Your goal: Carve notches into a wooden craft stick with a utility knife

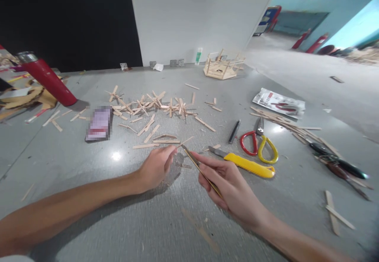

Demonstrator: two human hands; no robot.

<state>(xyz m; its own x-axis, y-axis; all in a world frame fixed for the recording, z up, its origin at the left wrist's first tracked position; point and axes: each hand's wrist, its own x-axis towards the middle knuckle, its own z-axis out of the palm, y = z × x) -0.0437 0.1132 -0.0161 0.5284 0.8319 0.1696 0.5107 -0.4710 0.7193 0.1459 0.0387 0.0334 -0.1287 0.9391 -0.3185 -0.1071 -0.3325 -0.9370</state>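
Observation:
My left hand (pixel 156 167) is closed in a pinch on a thin wooden stick (pixel 187 141), whose free end points up and right. My right hand (pixel 227 183) grips a slim gold-edged utility knife (pixel 197 162), its tip at the stick close to my left fingertips. Whether the blade touches the wood I cannot tell. Just beyond my left hand lie several cut stick pieces (pixel 166 136). A yellow snap-off cutter (pixel 250 165) with its blade extended rests right of my right hand. Beside it are scissors (pixel 259 141) with one red and one yellow handle.
A heap of wooden stick pieces (pixel 154 102) spreads across the middle. A hexagonal stick frame (pixel 223 68) stands at the back. A red bottle (pixel 49 80) and a blurred phone-like object (pixel 100 123) are leftward. Rightward lie a black pen (pixel 235 131), a white packet (pixel 280 102) and black-handled pliers (pixel 337 161).

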